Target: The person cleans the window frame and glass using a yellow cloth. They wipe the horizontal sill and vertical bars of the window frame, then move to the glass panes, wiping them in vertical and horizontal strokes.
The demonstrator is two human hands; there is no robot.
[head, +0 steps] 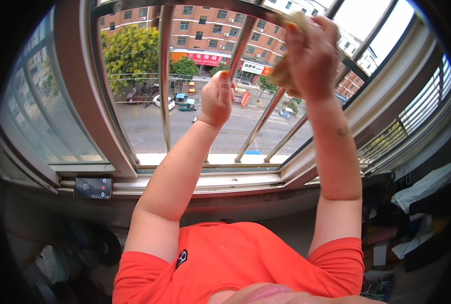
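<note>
My left hand [217, 99] is closed around an upright metal bar [242, 41] of the window guard, thumb pointing up. Higher and to the right, my right hand [315, 57] grips a yellowish-brown cloth [280, 74], slightly blurred. Part of that cloth hangs below my fingers, and some sticks out above them near the guard's top rail [218, 4]. Whether the cloth presses on the rail or on a bar behind it, I cannot tell. Both arms reach out through the open window, over the sliding track [210, 186].
A smartphone [93, 188] with its screen lit lies on the sill at the left. Sliding window sashes [107, 95] stand to the left and right. Clothes and cloths [427, 190] are heaped at the lower right. Beyond the bars, far below, runs a street [145, 129] with parked vehicles.
</note>
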